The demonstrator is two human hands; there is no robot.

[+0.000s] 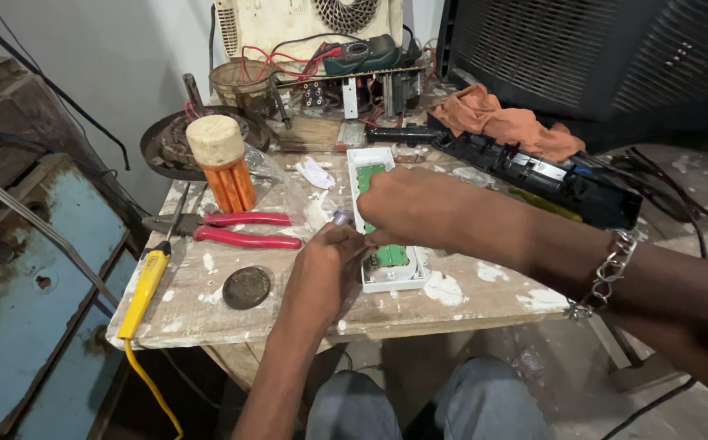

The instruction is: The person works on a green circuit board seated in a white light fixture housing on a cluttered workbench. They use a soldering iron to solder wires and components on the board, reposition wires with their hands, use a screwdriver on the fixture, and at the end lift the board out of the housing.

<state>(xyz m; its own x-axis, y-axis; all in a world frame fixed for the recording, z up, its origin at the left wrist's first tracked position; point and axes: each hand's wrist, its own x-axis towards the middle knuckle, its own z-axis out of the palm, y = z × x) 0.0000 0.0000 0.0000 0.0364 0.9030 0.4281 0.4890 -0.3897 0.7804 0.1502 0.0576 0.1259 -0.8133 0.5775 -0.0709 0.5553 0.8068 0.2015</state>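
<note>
Both hands work on a white case (374, 163) with a green board (392, 255) inside, lying mid-counter (484, 297). Right hand (407, 208) lies curled over the case's middle, fingers pressing down on it; left hand (321, 269) grips its left edge, fingers closed around it, something small at the fingertips, can't tell what. Red pliers (240, 230), orange-and-white roll (222, 159), yellow screwdriver (147, 285), dark round disc (246, 287) lie to the left.

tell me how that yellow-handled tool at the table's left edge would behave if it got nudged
The yellow-handled tool has a rounded handle, so it would probably roll. It lies right at the edge of the table, and its cord hangs off the side, so a nudge could likely drag it over.
</note>
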